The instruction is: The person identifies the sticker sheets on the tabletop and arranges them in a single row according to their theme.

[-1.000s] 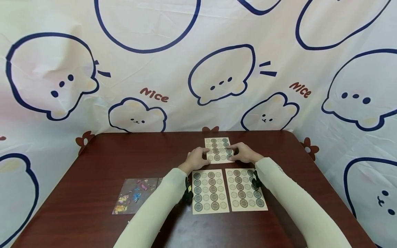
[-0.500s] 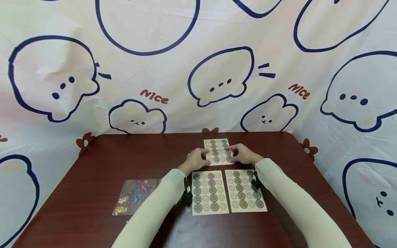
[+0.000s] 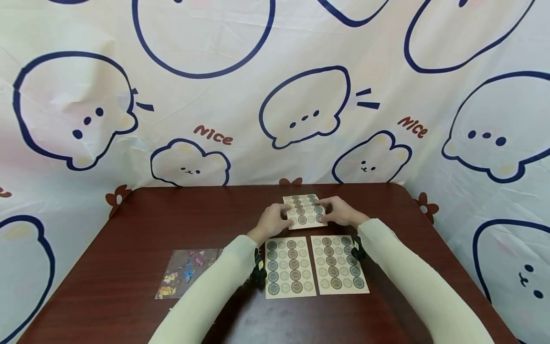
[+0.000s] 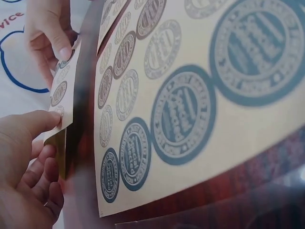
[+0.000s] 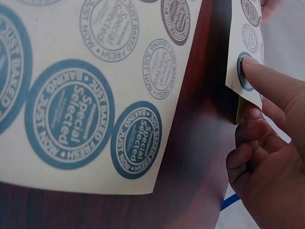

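My left hand [image 3: 271, 221] and right hand [image 3: 340, 211] hold opposite sides of a cream sticker sheet [image 3: 306, 210] near the far edge of the table. In the left wrist view the left thumb lies on top of the sticker sheet [image 4: 66, 93], fingers curled beneath its corner. The right wrist view shows the same pinch, with the right thumb over a blue round sticker [image 5: 244, 71]. A dark gap shows under the sheet's near edge. Closer to me, two similar sheets lie side by side, a left sheet [image 3: 290, 266] and a right sheet [image 3: 339, 264], printed with blue, brown and pale circles.
A clear plastic sheet [image 3: 189, 272] with small colourful figures lies at the left, partly covered by the left sleeve [image 3: 215, 291]. All of this is on a dark reddish-brown table [image 3: 150, 224]. A patterned cloth [image 3: 240, 110] hangs behind it.
The held sheet has shifted slightly right and tilted a little, both hands keeping their grip. My right hand has moved slightly right. The two nearer sheets stay in place.
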Demonstrator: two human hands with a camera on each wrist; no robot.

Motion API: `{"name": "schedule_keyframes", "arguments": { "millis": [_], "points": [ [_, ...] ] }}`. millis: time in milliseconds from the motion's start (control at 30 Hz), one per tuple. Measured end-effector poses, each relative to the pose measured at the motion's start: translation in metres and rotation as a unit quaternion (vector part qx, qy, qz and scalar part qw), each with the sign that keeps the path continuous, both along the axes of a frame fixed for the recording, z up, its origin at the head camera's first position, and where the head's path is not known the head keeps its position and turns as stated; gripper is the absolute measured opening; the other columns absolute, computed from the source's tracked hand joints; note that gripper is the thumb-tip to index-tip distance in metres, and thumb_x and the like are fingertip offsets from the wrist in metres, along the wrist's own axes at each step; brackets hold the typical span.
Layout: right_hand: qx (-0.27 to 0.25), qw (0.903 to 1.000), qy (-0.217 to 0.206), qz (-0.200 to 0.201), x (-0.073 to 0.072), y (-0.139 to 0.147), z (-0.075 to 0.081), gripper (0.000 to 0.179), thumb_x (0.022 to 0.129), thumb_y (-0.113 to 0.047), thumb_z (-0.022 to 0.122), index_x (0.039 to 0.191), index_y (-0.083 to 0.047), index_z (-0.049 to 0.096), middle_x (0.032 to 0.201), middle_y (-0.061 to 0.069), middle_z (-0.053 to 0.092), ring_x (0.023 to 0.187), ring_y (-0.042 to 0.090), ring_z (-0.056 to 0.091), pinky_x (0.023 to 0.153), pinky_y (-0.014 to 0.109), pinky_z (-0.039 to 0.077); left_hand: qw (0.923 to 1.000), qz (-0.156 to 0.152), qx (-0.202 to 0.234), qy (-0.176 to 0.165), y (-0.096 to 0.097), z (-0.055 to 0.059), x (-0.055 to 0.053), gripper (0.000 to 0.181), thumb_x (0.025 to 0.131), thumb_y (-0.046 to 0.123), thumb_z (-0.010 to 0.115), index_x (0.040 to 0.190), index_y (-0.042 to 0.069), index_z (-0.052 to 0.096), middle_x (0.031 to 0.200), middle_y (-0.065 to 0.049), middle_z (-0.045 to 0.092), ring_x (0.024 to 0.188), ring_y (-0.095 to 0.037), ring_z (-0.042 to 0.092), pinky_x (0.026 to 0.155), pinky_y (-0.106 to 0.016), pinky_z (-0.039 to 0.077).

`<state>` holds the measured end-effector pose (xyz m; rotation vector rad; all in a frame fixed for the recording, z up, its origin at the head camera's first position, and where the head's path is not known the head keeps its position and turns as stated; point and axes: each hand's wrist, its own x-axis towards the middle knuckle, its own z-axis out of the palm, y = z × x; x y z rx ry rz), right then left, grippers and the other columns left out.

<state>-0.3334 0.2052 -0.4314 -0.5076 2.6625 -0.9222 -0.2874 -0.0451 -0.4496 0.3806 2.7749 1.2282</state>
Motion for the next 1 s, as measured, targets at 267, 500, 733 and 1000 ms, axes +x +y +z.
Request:
{"name": "schedule_keyframes", "arguments": {
  "millis": [267, 500, 733, 1000],
  "points": [
    [-0.004, 1.0000, -0.001, 0.000, 0.005, 0.001, -0.004, 0.062, 0.089, -0.015, 0.078, 0.146, -0.005, 0.054, 0.123, 0.016, 0.063, 0.089, 0.021, 0.056, 0.079, 0.032, 0.045, 1.0000, 0.007, -0.003, 0.005, -0.001, 0.001, 0.009, 0.048, 0.095, 0.020, 0.072, 0.140, 0.010, 0.060, 0.112, -0.009, 0.060, 0.063, -0.014, 0.043, 0.060, -0.029, 0.038],
    [-0.013, 0.9999, 0.004, -0.006, 0.012, 0.000, 0.001, 0.062, 0.089, -0.014, 0.078, 0.146, -0.007, 0.054, 0.111, 0.013, 0.063, 0.072, 0.018, 0.053, 0.068, 0.031, 0.047, 0.9997, 0.012, -0.008, 0.021, -0.001, 0.005, 0.013, 0.047, 0.094, 0.020, 0.072, 0.139, 0.011, 0.061, 0.106, -0.006, 0.060, 0.065, -0.014, 0.045, 0.062, -0.029, 0.037],
    [-0.017, 0.9996, 0.022, -0.002, 0.015, 0.002, 0.007, 0.062, 0.090, -0.016, 0.077, 0.146, -0.007, 0.053, 0.106, 0.011, 0.064, 0.073, 0.018, 0.054, 0.068, 0.030, 0.047, 0.9994, 0.008, -0.002, 0.034, -0.001, 0.014, 0.016, 0.047, 0.094, 0.019, 0.073, 0.139, 0.011, 0.061, 0.106, -0.006, 0.060, 0.064, -0.015, 0.045, 0.061, -0.029, 0.037],
    [-0.025, 0.9991, 0.032, 0.005, 0.019, 0.004, 0.014, 0.062, 0.090, -0.017, 0.077, 0.146, -0.006, 0.053, 0.109, 0.012, 0.064, 0.070, 0.018, 0.052, 0.060, 0.030, 0.046, 0.9990, 0.012, -0.002, 0.043, 0.000, 0.020, 0.018, 0.047, 0.094, 0.021, 0.073, 0.139, 0.013, 0.062, 0.105, -0.005, 0.060, 0.067, -0.016, 0.047, 0.061, -0.029, 0.037]
  ]
}}
